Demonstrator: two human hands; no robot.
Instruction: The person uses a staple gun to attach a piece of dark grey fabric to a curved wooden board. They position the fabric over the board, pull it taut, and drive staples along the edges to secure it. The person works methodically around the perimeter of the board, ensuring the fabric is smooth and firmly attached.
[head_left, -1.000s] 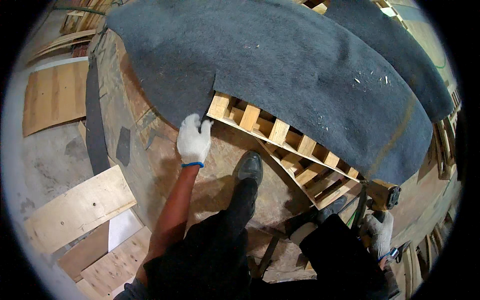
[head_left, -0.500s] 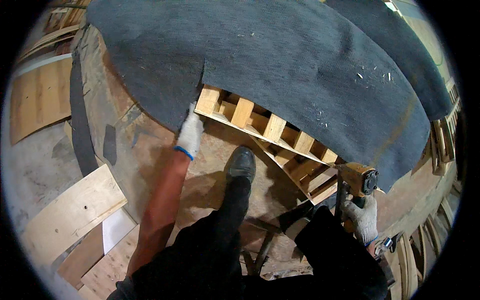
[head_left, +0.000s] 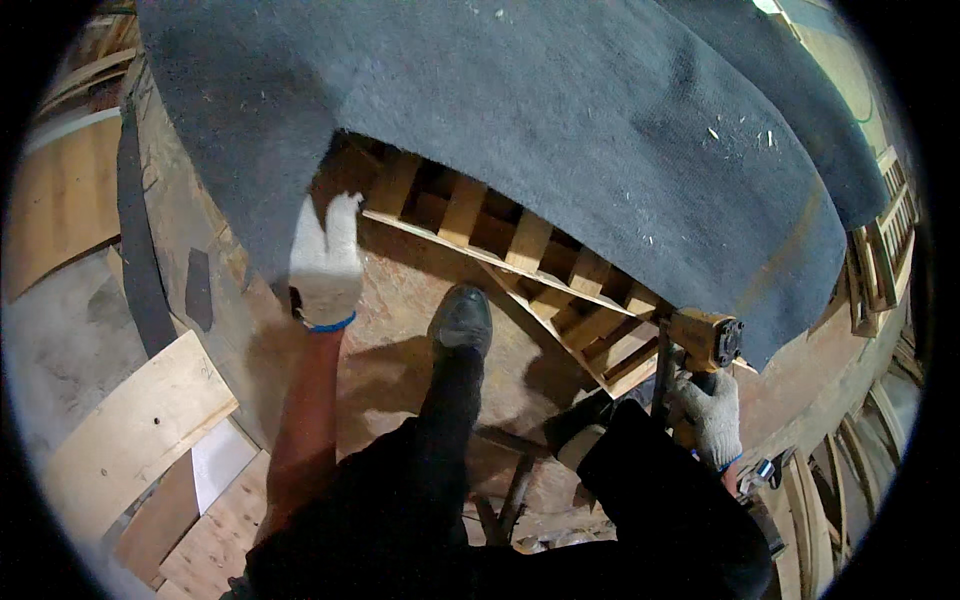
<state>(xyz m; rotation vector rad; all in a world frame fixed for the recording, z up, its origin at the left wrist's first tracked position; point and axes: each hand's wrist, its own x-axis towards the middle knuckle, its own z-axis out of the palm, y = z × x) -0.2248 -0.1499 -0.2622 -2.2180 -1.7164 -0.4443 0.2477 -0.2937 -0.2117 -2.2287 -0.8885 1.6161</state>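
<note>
My left hand point(head_left: 328, 262), in a white knit glove with a blue cuff, reaches to the cut edge of a dark grey felt sheet point(head_left: 520, 130). Its thumb and fingers are spread, beside the left end of a slatted wooden frame point(head_left: 465, 212). Felt covers the far side of that frame, hiding part of it. On the right, my gloved right hand point(head_left: 712, 415) is wrapped round the handle of a yellow and black nail gun point(head_left: 705, 338). The gun's head sits by the frame's right end, over the felt's near edge.
A second wooden lattice piece point(head_left: 600, 345) angles out beneath the frame. My shoe point(head_left: 464, 320) stands close to it. Curved plywood panels point(head_left: 140, 430) lie at the left, and wooden strips point(head_left: 800, 500) lie at lower right. Another dark felt roll point(head_left: 790, 110) is at the far right.
My left hand has moved left along the felt's edge and its fingers have spread. The slit in the felt has opened wider, baring more of the frame's left end. The right hand still grips the nail gun.
</note>
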